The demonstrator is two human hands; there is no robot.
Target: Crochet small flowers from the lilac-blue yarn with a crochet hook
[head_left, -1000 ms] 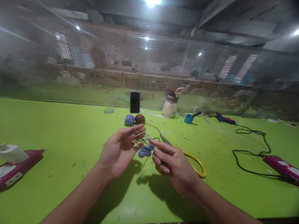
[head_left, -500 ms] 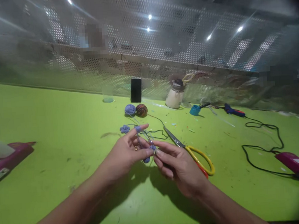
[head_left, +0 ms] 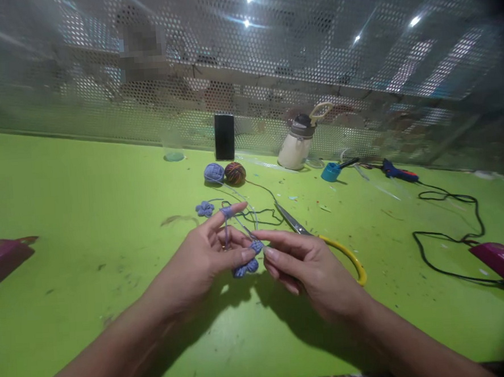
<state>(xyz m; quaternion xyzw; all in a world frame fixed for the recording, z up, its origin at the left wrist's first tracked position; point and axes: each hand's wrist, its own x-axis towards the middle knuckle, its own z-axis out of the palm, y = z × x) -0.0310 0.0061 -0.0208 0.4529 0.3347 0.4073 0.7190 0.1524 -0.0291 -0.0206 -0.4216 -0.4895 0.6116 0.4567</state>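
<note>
Between thumb and fingers, my left hand point(head_left: 208, 251) pinches a small purple-blue crochet piece point(head_left: 247, 264) with rounded petals. Purple yarn is wrapped around its raised index finger and runs down to the piece. My right hand point(head_left: 301, 262) is closed at the piece's right edge, thumb and index finger together on a thin crochet hook point(head_left: 249, 232), mostly hidden by the fingers and yarn. Beyond the left hand lies a finished-looking purple crochet flower point(head_left: 205, 208). A purple yarn ball point(head_left: 214, 173) and a dark multicoloured yarn ball point(head_left: 235, 173) sit side by side farther back.
Scissors point(head_left: 294, 220) with yellow handles lie partly under my right hand. Behind stand a black phone-like slab point(head_left: 224, 137) and a white bottle point(head_left: 296, 150). To the right are a blue tape-like roll point(head_left: 331, 172), a glue gun point(head_left: 398, 172) and a magenta power strip point(head_left: 499, 261).
The view has tilted and shifted slightly. The crochet piece has turned so that more of its petals show below my left thumb. Both hands keep their hold.
</note>
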